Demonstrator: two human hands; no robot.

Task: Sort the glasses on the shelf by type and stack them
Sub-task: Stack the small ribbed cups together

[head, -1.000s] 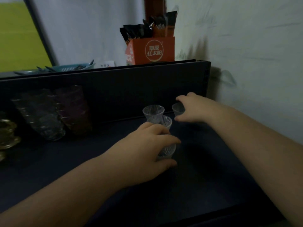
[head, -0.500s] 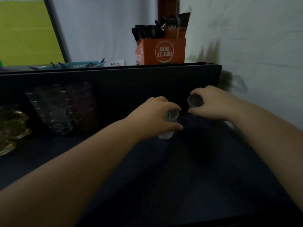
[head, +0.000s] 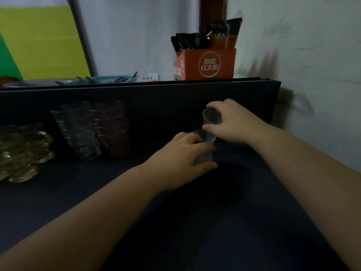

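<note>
My left hand [head: 181, 159] grips a small clear ribbed glass [head: 204, 151] standing on the dark shelf [head: 234, 222], thumb below and fingers round its side. My right hand [head: 232, 122] holds a second clear ribbed glass [head: 212, 117] in the air, just above and slightly behind the first, its base close over the lower one's rim. On the left of the shelf stand a stack of clear textured glasses [head: 78, 132], a stack of purple-tinted glasses [head: 113, 128] and a group of amber glasses [head: 21, 151].
The shelf's dark back panel [head: 156, 106] rises behind the glasses. On top of it sit an orange box of sachets [head: 207, 63] and a blue basket [head: 111, 79]. A pale wall [head: 312, 75] closes the right side.
My right hand has brought its glass left and over the glass in my left hand. My left hand has set its glass down lower on the shelf.
</note>
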